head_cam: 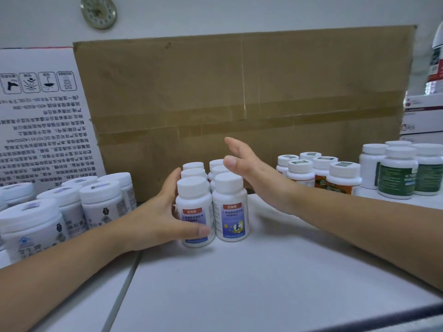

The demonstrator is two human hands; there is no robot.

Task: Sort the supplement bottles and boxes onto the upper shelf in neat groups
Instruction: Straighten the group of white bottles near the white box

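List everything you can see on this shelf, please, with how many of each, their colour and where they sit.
Blue-label bottles: six, white with white caps, centre, two rows of three.
Jars: about six in view, white with grey print, left.
Orange-label bottles: five, white caps, right of centre.
Green-label bottles: about four, white caps, far right.
Boxes: a stack, white with red print, far right, behind the green-label bottles; number unclear.
Cardboard: one brown sheet, standing at the back.
Printed carton: one, white, text upside down, back left.
Clock: one, gold rim, on the wall, top left.
Shelf: one, white.
Left hand: pressed against the left row's side, thumb on the front bottle.
Right hand: open, over the right row.
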